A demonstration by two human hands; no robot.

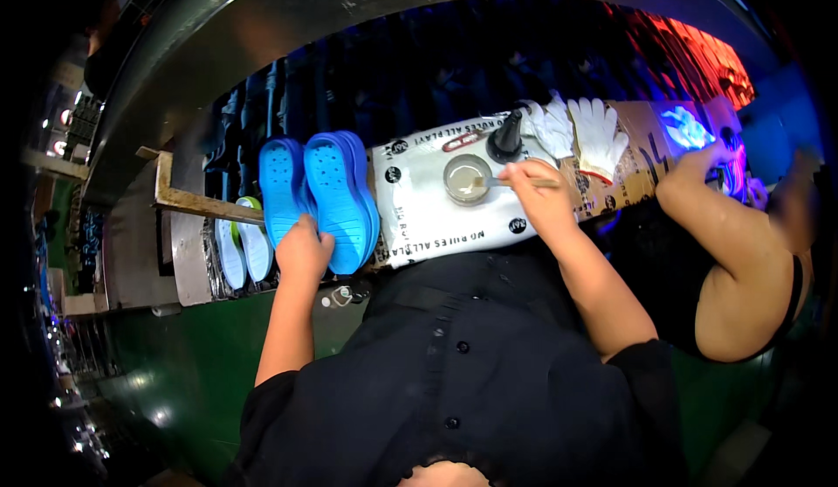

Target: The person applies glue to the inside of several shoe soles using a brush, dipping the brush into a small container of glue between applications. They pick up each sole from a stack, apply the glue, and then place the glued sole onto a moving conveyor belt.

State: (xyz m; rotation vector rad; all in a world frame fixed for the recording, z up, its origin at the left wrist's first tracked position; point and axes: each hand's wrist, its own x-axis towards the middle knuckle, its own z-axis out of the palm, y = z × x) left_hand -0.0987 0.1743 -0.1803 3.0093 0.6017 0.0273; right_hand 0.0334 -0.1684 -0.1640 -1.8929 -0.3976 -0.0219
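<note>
My left hand (pixel 303 250) is closed on the lower end of a bright blue shoe sole (pixel 281 181) with small holes in its upper part. Right beside it stand stacked blue soles (pixel 336 203). My right hand (pixel 534 192) pinches the handle of a small brush (pixel 501 182). The brush's tip reaches into a round clear jar (pixel 449 174) with pale contents, standing on a white printed sheet (pixel 419 236). A black cone-shaped bottle (pixel 504 140) stands just behind the jar, with a small red-and-white item (pixel 463 141) lying near it.
White gloves (pixel 599 138) lie on cardboard (pixel 633 164) to the right. Two pale soles (pixel 255 251) rest at far left beneath a worn bar (pixel 209 205). Beyond runs a dark conveyor bed (pixel 436 68) under a metal hood (pixel 349 3). A co-worker's arm (pixel 729 212) reaches in from the right.
</note>
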